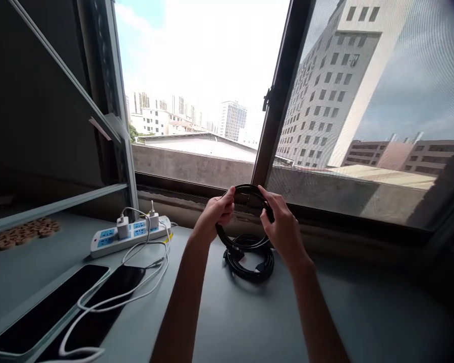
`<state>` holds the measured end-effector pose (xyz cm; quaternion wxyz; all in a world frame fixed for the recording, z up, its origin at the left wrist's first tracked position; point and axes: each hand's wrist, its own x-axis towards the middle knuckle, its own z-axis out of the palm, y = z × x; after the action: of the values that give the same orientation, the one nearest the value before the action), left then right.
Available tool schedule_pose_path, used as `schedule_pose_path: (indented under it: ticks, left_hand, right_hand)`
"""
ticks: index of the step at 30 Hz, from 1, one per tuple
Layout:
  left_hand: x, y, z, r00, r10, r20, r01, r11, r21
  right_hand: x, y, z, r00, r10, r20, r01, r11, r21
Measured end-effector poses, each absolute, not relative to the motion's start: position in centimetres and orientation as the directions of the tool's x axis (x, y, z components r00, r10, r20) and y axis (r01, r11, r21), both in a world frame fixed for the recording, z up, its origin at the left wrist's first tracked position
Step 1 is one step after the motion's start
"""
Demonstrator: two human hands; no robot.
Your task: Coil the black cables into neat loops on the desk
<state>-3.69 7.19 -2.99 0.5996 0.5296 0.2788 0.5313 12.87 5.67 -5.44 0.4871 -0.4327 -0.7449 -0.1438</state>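
Between my two hands a coiled black cable (245, 189) is held up as a ring, tilted toward the window. My left hand (218, 212) grips the ring's left side, thumb on top and fingers curled. On the right side, my right hand (282, 222) pinches the same coil between thumb and fingers. Just below, a second coiled black cable (249, 275) rests on the grey tabletop (234, 322), with dark connectors showing inside its loop. The raised coil partly overlaps it in view.
To the left lies a white power strip (130, 237) with two chargers plugged in. White charging cables (151, 292) loop over two dark phones, the nearer-left one (53, 307) in a clear case. A metal frame post (124, 126) stands at left; the window sill (189, 199) runs behind.
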Motion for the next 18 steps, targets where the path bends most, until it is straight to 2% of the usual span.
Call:
schedule_pose_path:
  ticks: [4, 6, 7, 9, 11, 12, 16, 18]
  left_hand:
    - [-4.8, 8.8, -4.4, 0.552, 0.814, 0.179, -0.356, 0.036, 0.934]
    - [-5.0, 9.4, -5.1, 0.586, 0.791, 0.179, -0.309, 0.013, 0.951]
    - [-5.0, 9.7, -5.5, 0.582, 0.799, 0.15, -0.22, -0.023, 0.975]
    - [-4.6, 10.4, -6.6, 0.532, 0.846, 0.021, 0.093, -0.083, 0.992]
    - [-3.8, 11.4, -8.2, 0.413, 0.903, -0.115, 0.419, -0.076, 0.905]
    - [-3.2, 11.9, -9.1, 0.354, 0.922, -0.155, 0.516, -0.054, 0.855]
    - [-0.9, 13.7, -13.0, 0.205, 0.957, -0.204, 0.738, -0.014, 0.675]
    - [0.1, 14.1, -14.1, 0.166, 0.966, -0.198, 0.802, -0.015, 0.597]
  right_hand:
    - [13.8, 6.4, -6.1, -0.162, 0.659, 0.735, 0.834, 0.489, -0.255]
    - [14.5, 7.0, -6.4, -0.135, 0.759, 0.638, 0.848, 0.421, -0.322]
    - [14.9, 7.4, -6.6, -0.111, 0.811, 0.575, 0.859, 0.369, -0.354]
    - [15.7, 8.2, -7.2, -0.063, 0.9, 0.431, 0.882, 0.252, -0.399]
    - [16.4, 9.0, -8.1, -0.04, 0.961, 0.274, 0.891, 0.158, -0.425]
    - [16.6, 9.3, -8.7, -0.035, 0.98, 0.193, 0.893, 0.118, -0.435]
    - [17.1, 10.8, -11.3, 0.018, 0.99, -0.137, 0.912, -0.073, -0.403]
    - [17.2, 11.3, -12.1, 0.064, 0.972, -0.225, 0.923, -0.144, -0.357]
